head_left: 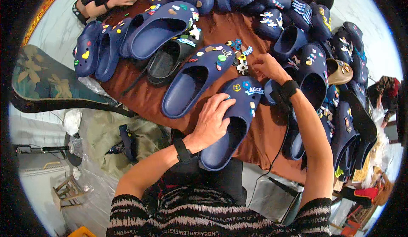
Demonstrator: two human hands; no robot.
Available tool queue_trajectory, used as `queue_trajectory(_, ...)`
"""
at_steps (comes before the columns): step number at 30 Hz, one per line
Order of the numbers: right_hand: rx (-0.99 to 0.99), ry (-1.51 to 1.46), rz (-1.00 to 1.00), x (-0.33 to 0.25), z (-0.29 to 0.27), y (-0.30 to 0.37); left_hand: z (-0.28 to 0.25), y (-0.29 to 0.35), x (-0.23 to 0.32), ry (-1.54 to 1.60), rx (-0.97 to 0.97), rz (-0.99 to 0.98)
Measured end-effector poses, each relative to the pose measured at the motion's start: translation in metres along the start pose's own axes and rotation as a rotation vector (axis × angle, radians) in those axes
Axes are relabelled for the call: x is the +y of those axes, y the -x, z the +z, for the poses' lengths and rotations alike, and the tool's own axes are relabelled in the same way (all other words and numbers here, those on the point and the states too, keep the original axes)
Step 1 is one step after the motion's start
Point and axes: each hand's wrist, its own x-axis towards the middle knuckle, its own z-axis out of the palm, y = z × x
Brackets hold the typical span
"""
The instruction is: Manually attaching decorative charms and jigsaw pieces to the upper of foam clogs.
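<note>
A navy clog (218,155) with a few charms on its upper lies in front of me, toe away. My left hand (211,121) grips it, thumb at the foot opening and fingers over the upper. Beyond it, my right hand (270,68) has its fingertips pinched together beside a small heap of shoe charms (242,62). What those fingertips hold, if anything, is too small to make out. Left of the held clog sits another navy clog (184,90) with several colourful charms. A black clog (163,62) is farther left.
Many decorated navy clogs (158,32) crowd the brown cloth (142,98) on the far side and right, with one tan clog (338,72). A black cable (278,154) hangs near my right forearm. Another person's hand (122,0) works at the far left.
</note>
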Motion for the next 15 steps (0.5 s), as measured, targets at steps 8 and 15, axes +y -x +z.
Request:
queue_trajectory(8, 0.077, 0.370, -0.139, 0.029, 0.023, -0.054, -0.003, 0.001, 0.001, 0.127, 0.034, -0.048)
queue_trajectory(15, 0.034, 0.358, -0.121, 0.020, 0.018, -0.054, -0.002, 0.019, -0.008, 0.270, 0.045, -0.088)
